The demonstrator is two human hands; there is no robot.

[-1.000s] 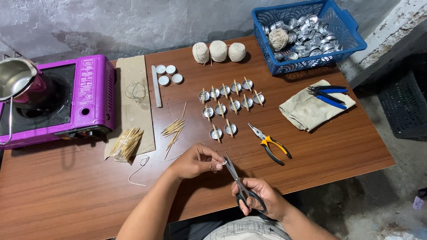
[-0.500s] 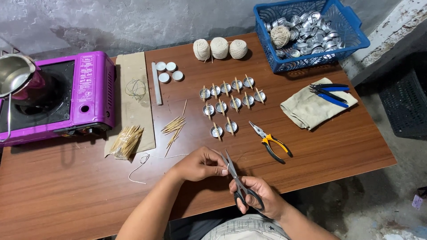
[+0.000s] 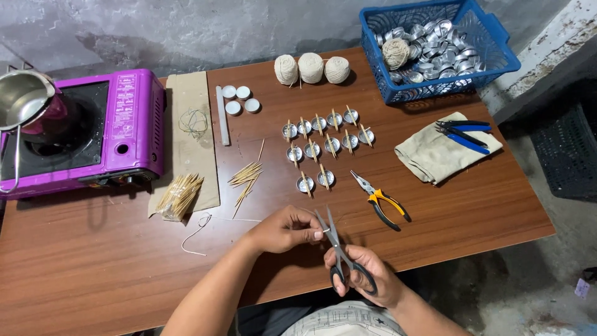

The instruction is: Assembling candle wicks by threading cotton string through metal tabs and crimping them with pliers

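Two bare hands low at the near edge of the brown wood-grain table [image 3: 93,274]. Right hand [image 3: 367,280] wrapped through the loops of one pair of black-handled steel scissors [image 3: 339,249], blades tipped up and parted narrowly at the left fingertips. Left hand [image 3: 289,229] pinched shut, fingers [image 3: 314,235] nipping a small pale piece, too small to identify, right against the blades.

Beyond the hands, twelve small round shiny metal cups [image 3: 323,146] in three rows, five, then five, then two, each crossed by a thin wooden stick. Three balls of cream cotton string [image 3: 311,67] side by side at the far edge. Four small white round discs [image 3: 239,99] beside one long white stick [image 3: 222,115]. One loose scatter of bare wooden sticks [image 3: 245,177], one denser bundle of wooden sticks [image 3: 179,196] on a tan paper strip [image 3: 189,149], and one green wire coil [image 3: 194,122] on the same strip.

One pair of yellow-and-black-handled pliers [image 3: 380,200] just right of the cups. Two blue-handled tools [image 3: 463,132] lying on one folded beige cloth [image 3: 438,152]. One blue plastic lattice basket [image 3: 491,46] heaped with shiny metal cups plus a fourth string ball. One glossy magenta portable stove [image 3: 124,124] at left, carrying one steel pot [image 3: 25,99]. One loose white string [image 3: 199,230] curled on the table near the left forearm.
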